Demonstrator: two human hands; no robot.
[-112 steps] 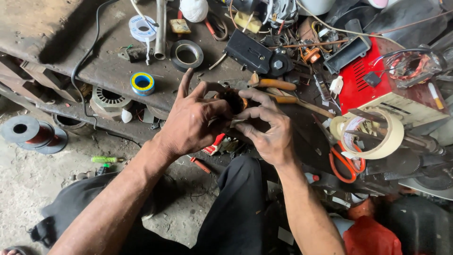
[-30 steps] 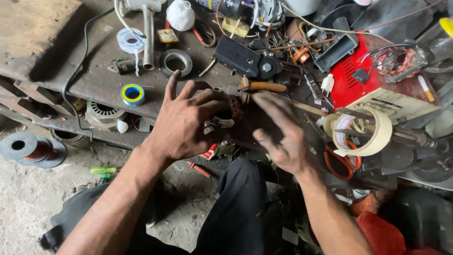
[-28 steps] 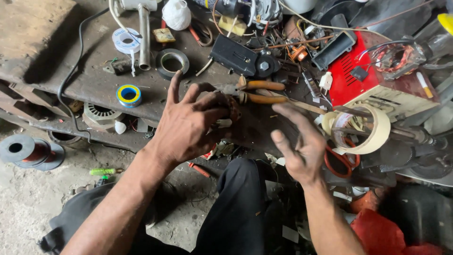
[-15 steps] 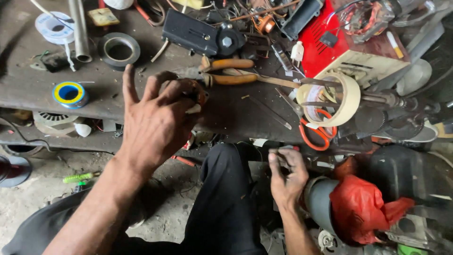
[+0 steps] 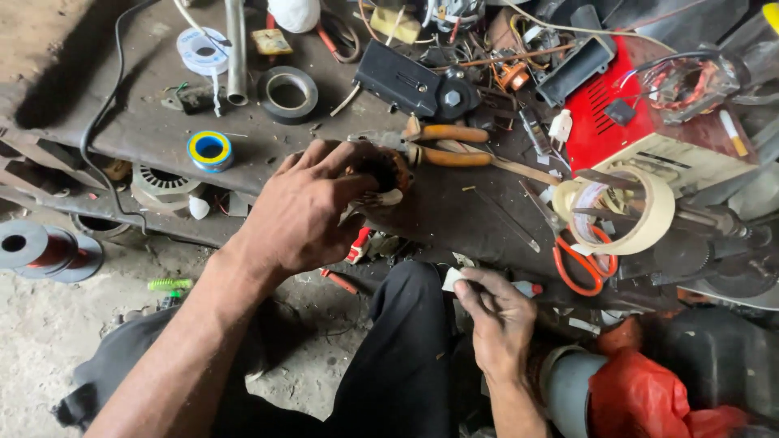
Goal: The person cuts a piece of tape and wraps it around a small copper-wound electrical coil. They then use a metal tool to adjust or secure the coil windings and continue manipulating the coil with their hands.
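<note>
My left hand (image 5: 304, 212) grips a small round motor stator with copper windings (image 5: 383, 172), holding it at the front edge of the dark workbench (image 5: 146, 134). My right hand (image 5: 497, 318) is low, beside my dark trouser leg (image 5: 402, 357), with its fingers pinched on a small white piece (image 5: 451, 279). What that piece is cannot be told. Pliers with orange handles (image 5: 445, 144) lie on the bench just beyond the stator.
On the bench lie a black tape roll (image 5: 287, 94), a yellow-blue tape roll (image 5: 209, 150), a white tape roll (image 5: 201, 52), a metal pipe (image 5: 236, 50), a black boxy part (image 5: 406, 81), a red machine case (image 5: 621, 122), a wide masking tape roll (image 5: 629, 212) and orange-handled scissors (image 5: 580, 264). A copper wire spool (image 5: 36, 250) sits on the floor.
My right hand left the stator, dropped down beside my leg and now pinches a small white piece. My left hand has kept hold of the stator. The view shifted.
</note>
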